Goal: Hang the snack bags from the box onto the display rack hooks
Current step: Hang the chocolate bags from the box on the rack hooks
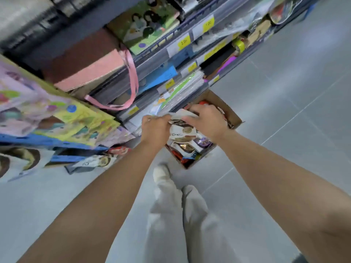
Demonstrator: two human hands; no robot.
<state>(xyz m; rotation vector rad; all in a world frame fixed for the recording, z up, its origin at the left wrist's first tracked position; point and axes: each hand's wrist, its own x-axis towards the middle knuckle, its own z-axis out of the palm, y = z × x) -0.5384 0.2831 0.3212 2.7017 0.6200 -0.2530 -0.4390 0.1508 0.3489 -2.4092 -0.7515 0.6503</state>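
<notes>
Above the open cardboard box, left hand and right hand both grip the top edge of one white snack bag.

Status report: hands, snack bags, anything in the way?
Left hand and right hand both grip one white snack bag over the box. More bags inside. Shelf edge overhangs box.

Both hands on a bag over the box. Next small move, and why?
Probably lift the white-and-brown snack bag clear of the brown cardboard box on the floor. The left hand and right hand both grip its top edge, and its lower part lies among the other bags in the box.
</notes>
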